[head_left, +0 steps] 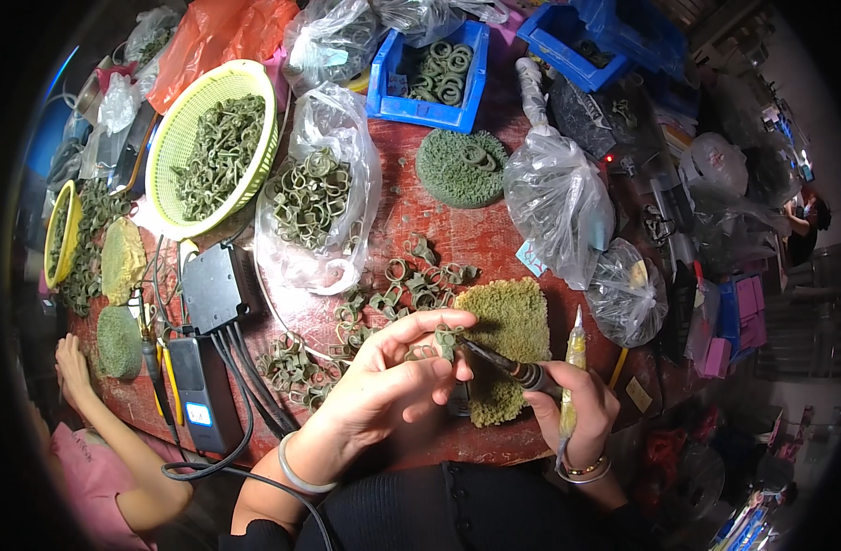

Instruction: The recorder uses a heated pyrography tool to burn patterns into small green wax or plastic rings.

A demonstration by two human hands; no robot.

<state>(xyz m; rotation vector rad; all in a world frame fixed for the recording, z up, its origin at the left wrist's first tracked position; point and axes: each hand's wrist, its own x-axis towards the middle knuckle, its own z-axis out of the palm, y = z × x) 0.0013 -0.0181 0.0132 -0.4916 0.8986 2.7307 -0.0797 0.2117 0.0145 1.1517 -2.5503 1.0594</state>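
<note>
**A:** What are the hands doing?

**B:** Over the near edge of a worn red-brown workbench (pixel 494 230), the left hand (pixel 383 386) has its fingers curled, pinching a small dull-green ring-shaped wax piece (pixel 446 340) between thumb and fingertips. The right hand (pixel 567 404) is closed around a dark pen-shaped heated tool (pixel 507 365), whose tip touches that piece. The same hand also holds a slim yellowish handled pick (pixel 575 367), pointing up.

**A:** Where is the piece relative to the bench?

**B:** Held just above an olive-green spongy pad (pixel 512 321) near the front edge, not resting on it.

**A:** How much work looks finished?

**B:** I cannot tell finished pieces from unfinished ones. Loose green rings (pixel 393 294) lie scattered mid-bench, just behind the hands. A clear plastic bag of rings (pixel 315 197) sits beyond them, a yellow-green mesh basket (pixel 209 138) full of rings stands towards the far left corner, and a blue plastic bin (pixel 434 73) holds more at the far edge. Judging by those heaps, plenty seems left.

**A:** Anyone else?

**B:** Another person's hand (pixel 71 363) rests at the left edge, beside a black power box (pixel 204 390) with cables.
</note>
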